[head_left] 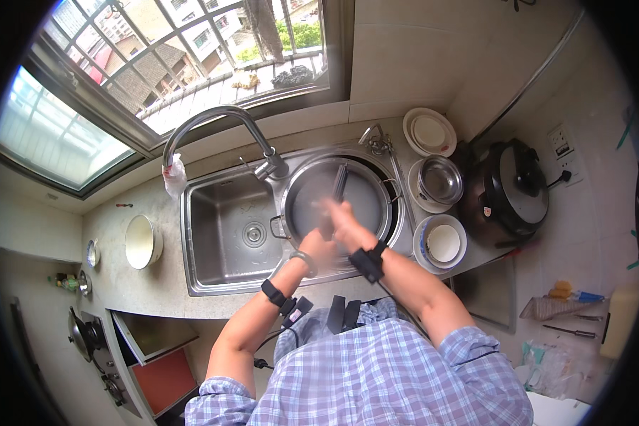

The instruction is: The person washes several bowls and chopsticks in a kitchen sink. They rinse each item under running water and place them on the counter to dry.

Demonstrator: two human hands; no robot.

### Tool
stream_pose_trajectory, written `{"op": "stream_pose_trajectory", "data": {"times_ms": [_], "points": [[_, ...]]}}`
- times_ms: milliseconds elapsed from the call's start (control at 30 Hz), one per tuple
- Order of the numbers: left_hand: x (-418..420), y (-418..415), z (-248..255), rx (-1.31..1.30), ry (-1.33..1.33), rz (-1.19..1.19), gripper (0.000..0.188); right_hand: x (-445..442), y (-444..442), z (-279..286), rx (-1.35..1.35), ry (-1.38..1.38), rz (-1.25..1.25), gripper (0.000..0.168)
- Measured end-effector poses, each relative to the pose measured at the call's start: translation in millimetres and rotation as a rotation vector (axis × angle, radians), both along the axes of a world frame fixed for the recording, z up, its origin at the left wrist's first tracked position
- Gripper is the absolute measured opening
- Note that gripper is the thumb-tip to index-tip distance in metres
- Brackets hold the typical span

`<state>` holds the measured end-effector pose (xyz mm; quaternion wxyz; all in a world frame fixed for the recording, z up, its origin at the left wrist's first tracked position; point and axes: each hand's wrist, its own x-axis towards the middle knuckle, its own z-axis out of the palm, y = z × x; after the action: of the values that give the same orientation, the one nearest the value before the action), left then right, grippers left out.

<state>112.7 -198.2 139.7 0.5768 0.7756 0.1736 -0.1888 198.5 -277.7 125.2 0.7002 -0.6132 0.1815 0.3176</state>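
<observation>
A slim bundle of dark sticks, seemingly chopsticks (341, 181), slants up from my hands above a wide steel pot (390, 213) with two loop handles. Around the lower end of the bundle closes my left hand (318, 247), a bracelet on its wrist. My right hand (347, 228) is higher up, its blurred fingers across the sticks. Cloudy water (309, 199) shows inside the pot, which sits in the right sink bowl. Motion blur hides the exact finger positions.
Left of the pot is a steel sink bowl (229, 234) under a curved faucet (229, 111). A cream bowl (142, 242) stands on the left counter. Stacked dishes (440, 183) line the right side, beside an electric pressure cooker (506, 191). A barred window (191, 58) is behind.
</observation>
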Motion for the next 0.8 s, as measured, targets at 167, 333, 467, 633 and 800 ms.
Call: {"op": "stream_pose_trajectory", "data": {"times_ms": [167, 333, 467, 633, 800], "points": [[-10, -3, 15, 0.391, -0.003, -0.107, 0.034, 15, -4, -29, 0.047, 0.006, -0.13, 0.026], [-18, -11, 2, 0.275, 0.125, -0.131, 0.033, 66, -19, -59, 0.253, 0.006, -0.22, 0.017], [-13, 9, 15, -0.655, 0.371, 0.04, 0.025, 74, -22, -54, 0.295, 0.025, -0.188, 0.016], [-16, 14, 13, -1.184, 0.351, 0.131, 0.018, 71, -17, -41, 0.434, 0.078, -0.176, 0.017], [-3, 17, -6, -0.59, 0.213, 0.118, 0.009, 6, -6, -33, 0.236, 0.1, 0.103, 0.027]]}}
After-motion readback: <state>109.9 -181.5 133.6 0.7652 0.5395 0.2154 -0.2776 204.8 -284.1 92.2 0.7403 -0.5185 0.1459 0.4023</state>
